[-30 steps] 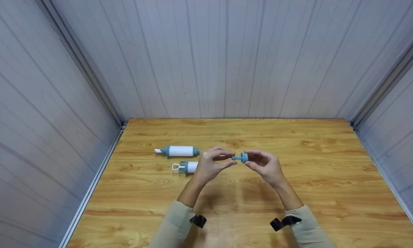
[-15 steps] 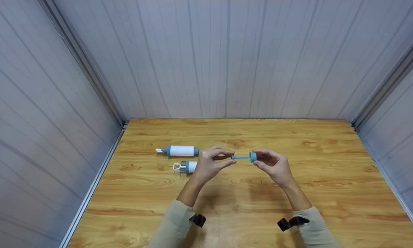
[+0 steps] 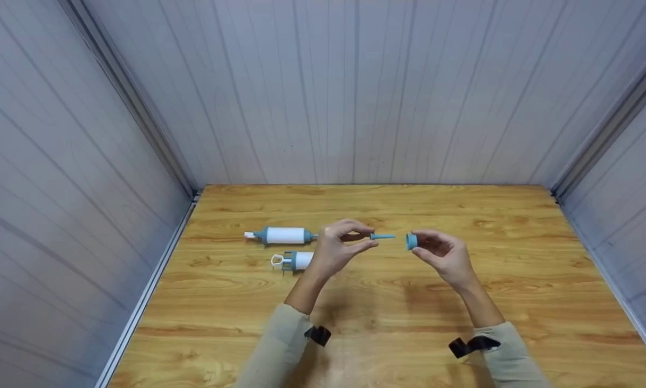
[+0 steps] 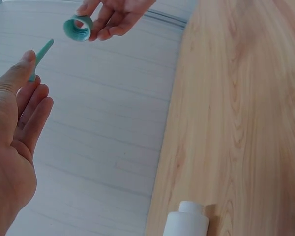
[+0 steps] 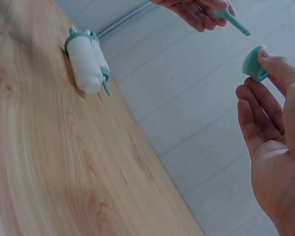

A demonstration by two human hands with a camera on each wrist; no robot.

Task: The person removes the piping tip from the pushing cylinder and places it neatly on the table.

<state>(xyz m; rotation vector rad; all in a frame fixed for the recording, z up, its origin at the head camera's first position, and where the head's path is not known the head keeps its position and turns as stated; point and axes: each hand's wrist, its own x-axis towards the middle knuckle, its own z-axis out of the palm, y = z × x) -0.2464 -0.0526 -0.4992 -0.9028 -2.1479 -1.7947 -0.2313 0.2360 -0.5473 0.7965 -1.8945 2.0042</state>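
Note:
My left hand (image 3: 335, 252) pinches a slim teal tapered nozzle (image 3: 385, 236) by its wider end, with the narrow tip pointing right. In my right hand (image 3: 448, 260) a teal screw ring (image 3: 411, 242) is held between thumb and fingers. Inside that ring (image 4: 77, 29), the left wrist view shows threads and an open hole. Nozzle tip and ring are apart, both above the table. In the right wrist view the nozzle (image 5: 236, 23) has a flared base at the left fingertips, and the ring (image 5: 254, 65) is seen side-on.
Left of the hands lie two white syringe-like tubes. The rear tube (image 3: 285, 235) has teal ends and a thin tip; the front tube (image 3: 303, 261), with a white pull handle, is partly behind my left hand. A bare white neck (image 4: 191, 207) shows on one. Pale walls (image 3: 355, 108) enclose the wooden table (image 3: 517, 302).
The ring has come off the nozzle and moved right with my right hand, opening a gap between them. My left hand has shifted slightly up and right, still pinching the nozzle.

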